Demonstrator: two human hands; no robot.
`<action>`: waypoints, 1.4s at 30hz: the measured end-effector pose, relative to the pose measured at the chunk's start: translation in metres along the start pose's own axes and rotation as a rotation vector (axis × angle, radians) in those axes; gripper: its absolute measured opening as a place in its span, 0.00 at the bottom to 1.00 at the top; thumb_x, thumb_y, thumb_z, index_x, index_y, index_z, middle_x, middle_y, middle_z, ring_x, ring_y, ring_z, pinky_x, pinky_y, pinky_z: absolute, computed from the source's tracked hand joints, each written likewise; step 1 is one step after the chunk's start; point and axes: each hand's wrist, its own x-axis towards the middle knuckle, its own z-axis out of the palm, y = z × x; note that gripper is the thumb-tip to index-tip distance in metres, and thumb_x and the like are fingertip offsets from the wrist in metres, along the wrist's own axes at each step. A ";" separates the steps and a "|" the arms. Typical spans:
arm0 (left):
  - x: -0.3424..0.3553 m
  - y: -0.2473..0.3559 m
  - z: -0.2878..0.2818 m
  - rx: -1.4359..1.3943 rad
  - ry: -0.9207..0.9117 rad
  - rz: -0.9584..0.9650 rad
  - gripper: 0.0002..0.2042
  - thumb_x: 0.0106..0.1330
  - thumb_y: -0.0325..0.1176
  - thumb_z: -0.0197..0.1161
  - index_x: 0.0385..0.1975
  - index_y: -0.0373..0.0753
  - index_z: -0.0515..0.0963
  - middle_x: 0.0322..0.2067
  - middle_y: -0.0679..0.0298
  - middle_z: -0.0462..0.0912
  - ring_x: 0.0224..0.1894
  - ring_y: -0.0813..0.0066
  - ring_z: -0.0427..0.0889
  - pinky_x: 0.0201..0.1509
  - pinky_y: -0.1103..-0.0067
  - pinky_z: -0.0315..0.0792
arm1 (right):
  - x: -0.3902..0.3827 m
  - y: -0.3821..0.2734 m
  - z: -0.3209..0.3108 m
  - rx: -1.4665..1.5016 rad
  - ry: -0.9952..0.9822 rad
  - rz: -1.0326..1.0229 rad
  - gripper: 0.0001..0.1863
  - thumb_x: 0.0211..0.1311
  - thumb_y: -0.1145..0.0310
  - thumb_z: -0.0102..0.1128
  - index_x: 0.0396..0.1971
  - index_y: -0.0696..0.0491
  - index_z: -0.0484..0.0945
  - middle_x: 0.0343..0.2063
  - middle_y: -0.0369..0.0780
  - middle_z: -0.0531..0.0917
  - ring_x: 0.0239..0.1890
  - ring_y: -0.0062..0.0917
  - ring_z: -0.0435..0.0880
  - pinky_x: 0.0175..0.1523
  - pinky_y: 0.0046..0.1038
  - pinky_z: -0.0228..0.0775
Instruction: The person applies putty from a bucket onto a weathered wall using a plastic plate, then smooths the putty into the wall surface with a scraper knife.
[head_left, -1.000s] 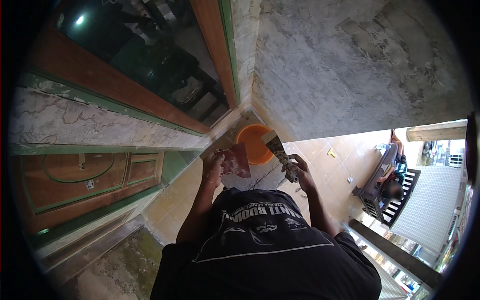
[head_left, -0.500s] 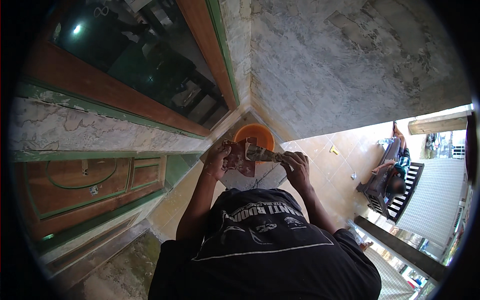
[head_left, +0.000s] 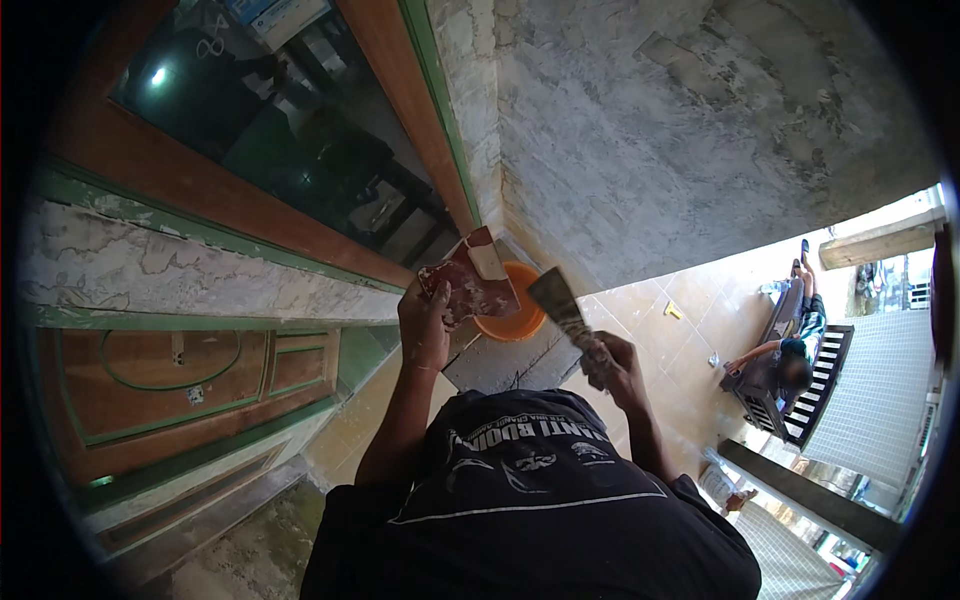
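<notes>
My left hand (head_left: 425, 328) grips the near-left edge of a flat reddish-brown board (head_left: 465, 290) smeared with pale putty. At its far end lies a thicker pale patch of putty (head_left: 487, 262). My right hand (head_left: 614, 362) is closed round the handle of a putty knife (head_left: 558, 298). The wide blade points up and to the left, apart from the board. Below and between my hands stands an orange bucket (head_left: 527, 322), partly covered by the board. Its contents are hard to make out.
A grey slab (head_left: 505, 366) lies beside the bucket. Rough grey plastered wall (head_left: 680, 150) meets a wood-framed window (head_left: 300, 215) at the corner ahead. A yellow-handled tool (head_left: 672, 310) lies on the tiles. At the right, a person (head_left: 800, 345) is on a dark slatted bench (head_left: 822, 385).
The putty knife has come off the board and swung to the right, its blade now raised. My left hand has moved forward, tilting the board up. The pale putty patch now shows at the board's far end.
</notes>
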 end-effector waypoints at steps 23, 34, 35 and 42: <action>-0.028 0.012 0.030 0.939 -0.370 0.931 0.11 0.63 0.22 0.55 0.45 0.30 0.75 0.37 0.53 0.82 0.38 0.64 0.83 0.42 0.76 0.75 | -0.007 -0.045 0.001 0.194 -0.132 0.059 0.19 0.65 0.56 0.51 0.32 0.60 0.75 0.15 0.35 0.71 0.10 0.12 0.61 0.13 0.15 0.48; -0.031 0.028 0.026 0.110 -0.122 -0.141 0.08 0.63 0.24 0.54 0.40 0.33 0.73 0.30 0.63 0.80 0.29 0.80 0.81 0.31 0.84 0.77 | -0.004 -0.055 0.020 -0.448 0.267 -0.467 0.14 0.49 0.75 0.66 0.39 0.59 0.80 0.33 0.41 0.80 0.33 0.25 0.79 0.36 0.25 0.67; -0.031 0.032 0.022 0.004 -0.206 -0.215 0.08 0.63 0.24 0.54 0.40 0.32 0.73 0.32 0.61 0.80 0.31 0.77 0.82 0.35 0.82 0.78 | -0.002 -0.052 0.021 -0.452 0.260 -0.466 0.14 0.49 0.75 0.66 0.39 0.59 0.80 0.33 0.41 0.80 0.33 0.25 0.79 0.36 0.25 0.67; -0.022 0.048 0.004 -0.118 -0.290 -0.239 0.08 0.62 0.25 0.55 0.41 0.32 0.73 0.34 0.60 0.80 0.33 0.75 0.83 0.38 0.79 0.80 | -0.005 -0.045 0.018 -0.989 0.483 -0.833 0.18 0.40 0.76 0.70 0.37 0.52 0.82 0.34 0.39 0.81 0.39 0.32 0.78 0.44 0.31 0.64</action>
